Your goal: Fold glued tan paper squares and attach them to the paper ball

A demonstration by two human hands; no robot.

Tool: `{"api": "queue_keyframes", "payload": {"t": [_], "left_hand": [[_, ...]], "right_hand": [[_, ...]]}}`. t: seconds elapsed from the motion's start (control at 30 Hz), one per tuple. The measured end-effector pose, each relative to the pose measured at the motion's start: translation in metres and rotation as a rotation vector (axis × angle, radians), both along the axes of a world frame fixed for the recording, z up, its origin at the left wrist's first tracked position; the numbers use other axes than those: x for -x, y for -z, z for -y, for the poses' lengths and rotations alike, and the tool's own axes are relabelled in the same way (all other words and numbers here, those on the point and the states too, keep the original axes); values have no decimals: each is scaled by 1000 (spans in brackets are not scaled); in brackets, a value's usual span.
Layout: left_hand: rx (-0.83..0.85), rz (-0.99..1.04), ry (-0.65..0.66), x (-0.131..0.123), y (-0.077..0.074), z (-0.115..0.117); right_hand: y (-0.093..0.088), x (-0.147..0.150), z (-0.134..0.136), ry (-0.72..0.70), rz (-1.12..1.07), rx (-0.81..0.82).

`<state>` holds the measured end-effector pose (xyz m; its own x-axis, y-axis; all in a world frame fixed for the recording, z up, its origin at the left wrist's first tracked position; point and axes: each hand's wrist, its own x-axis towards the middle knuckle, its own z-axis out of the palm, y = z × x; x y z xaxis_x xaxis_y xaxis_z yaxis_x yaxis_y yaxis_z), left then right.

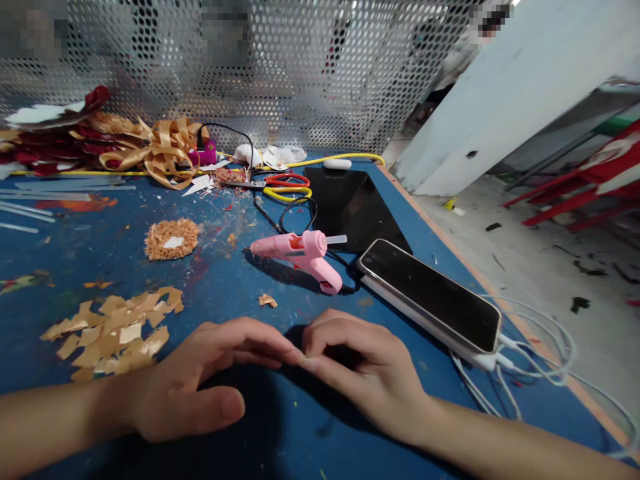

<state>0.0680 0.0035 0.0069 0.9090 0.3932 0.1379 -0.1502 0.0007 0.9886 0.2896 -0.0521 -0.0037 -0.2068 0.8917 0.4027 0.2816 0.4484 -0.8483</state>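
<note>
My left hand (200, 380) and right hand (357, 367) meet fingertip to fingertip just below the glue gun (305, 257) — curled, pinching something too small to tell. Best to keep both pressed low on the worktop (240, 293).

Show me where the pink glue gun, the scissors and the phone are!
glue gun (300, 248), head view, on the pink body above the handle.
scissors (286, 185), head view, on the orange and yellow handle loops.
phone (433, 293), head view, on the middle of the dark screen.
</note>
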Motion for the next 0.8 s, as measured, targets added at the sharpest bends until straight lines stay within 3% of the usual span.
{"api": "queue_keyframes", "payload": {"t": [0.3,0.4,0.5,0.6,0.67,0.8], "left_hand": [[-694,140,-233,-9,-4,5],[-983,83,-128,-11,1,11],[-1296,-34,26,-12,10,20],[-1380,-95,58,-12,16,26],[-1363,-89,49,-12,18,26],[-1384,-115,62,-12,18,26]], "right_hand": [[5,1,2,21,-46,48],[7,1,2,57,-135,117],[6,2,3,-64,-88,134],[5,5,4,-288,209,-55],[7,7,4,-348,428,-238],[13,7,2,-165,636,-340]]}}
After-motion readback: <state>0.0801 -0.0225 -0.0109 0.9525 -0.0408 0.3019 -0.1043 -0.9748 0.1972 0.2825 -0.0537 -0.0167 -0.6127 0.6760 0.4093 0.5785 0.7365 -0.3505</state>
